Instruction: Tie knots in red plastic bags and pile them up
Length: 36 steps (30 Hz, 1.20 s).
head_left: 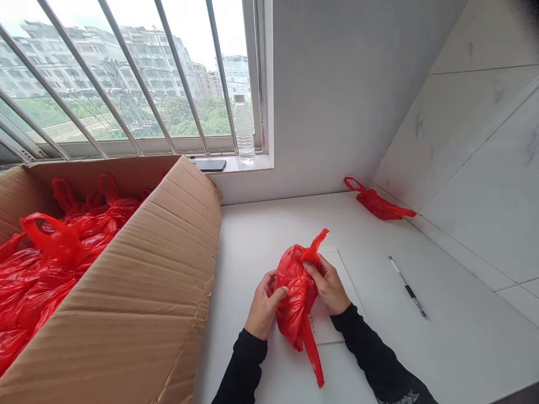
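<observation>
A red plastic bag (295, 300), gathered at its middle with two loose handle ends, is held above the white table. My left hand (265, 303) grips its left side, thumb on the front and fingers behind. With the thumb and fingers closed, my right hand (328, 283) pinches the bag at the upper right, near the gathered knot. What the bag contains is hidden. Partly behind the bag and my right hand lies a white sheet of paper (337, 325) with some small writing.
On the left stands a large open cardboard box (138, 292) with several red bags (54, 252) inside. A pen (407, 287) lies to the right; another red bag (381, 205) rests by the wall. A clear bottle (244, 132) and a dark flat object (210, 165) are on the windowsill.
</observation>
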Motion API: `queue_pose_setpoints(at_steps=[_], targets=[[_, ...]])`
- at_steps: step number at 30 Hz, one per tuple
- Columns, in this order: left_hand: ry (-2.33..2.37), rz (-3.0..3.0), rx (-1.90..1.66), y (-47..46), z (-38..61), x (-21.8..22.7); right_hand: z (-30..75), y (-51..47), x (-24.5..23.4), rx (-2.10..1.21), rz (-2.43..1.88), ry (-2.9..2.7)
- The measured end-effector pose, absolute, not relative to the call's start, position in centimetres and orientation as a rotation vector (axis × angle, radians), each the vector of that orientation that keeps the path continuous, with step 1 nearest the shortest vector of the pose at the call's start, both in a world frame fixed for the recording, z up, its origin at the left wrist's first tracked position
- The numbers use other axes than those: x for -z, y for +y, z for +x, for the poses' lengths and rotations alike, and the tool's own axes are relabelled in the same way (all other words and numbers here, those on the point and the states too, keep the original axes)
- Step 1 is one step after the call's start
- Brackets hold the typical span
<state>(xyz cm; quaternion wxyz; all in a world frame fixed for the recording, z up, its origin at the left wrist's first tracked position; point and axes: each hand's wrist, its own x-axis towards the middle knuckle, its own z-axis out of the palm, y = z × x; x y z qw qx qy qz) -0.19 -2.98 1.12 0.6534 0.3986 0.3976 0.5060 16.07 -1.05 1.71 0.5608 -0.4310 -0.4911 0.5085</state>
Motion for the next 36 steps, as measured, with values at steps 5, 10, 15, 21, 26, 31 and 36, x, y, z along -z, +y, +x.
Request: queue_pose_setpoints(at_steps=[5, 10, 15, 21, 26, 31, 36], targets=[[0.907, 0.993, -1.223, -2.8, -0.5, -0.7, 16.0, -1.1, -1.9, -1.312, -0.94, -1.176], [0.903, 0.944, -1.234, -3.0, -0.5, -1.2, 16.1, -1.2, -2.2, -1.35, -0.89, -1.306], [0.928, 0.932, -1.118, -3.2, -0.3, -1.5, 16.3, -1.0, -1.7, -1.271, -0.941, -1.201], [0.891, 1.035, -1.097, -3.1, -0.5, -1.5, 16.4, -0.9, -1.5, -1.248, -0.951, -1.137], [0.893, 0.991, -1.153, -3.3, -0.4, -1.8, 16.2, -1.1, -2.1, -1.341, -0.905, -1.281], [0.923, 0.929, -1.177, -3.3, -0.1, -1.5, 16.3, -1.1, -2.0, -1.311, -0.927, -1.296], [0.966, 0.859, -1.163, -2.9, -0.1, -0.9, 16.3, -1.0, -1.7, -1.225, -0.966, -1.214]])
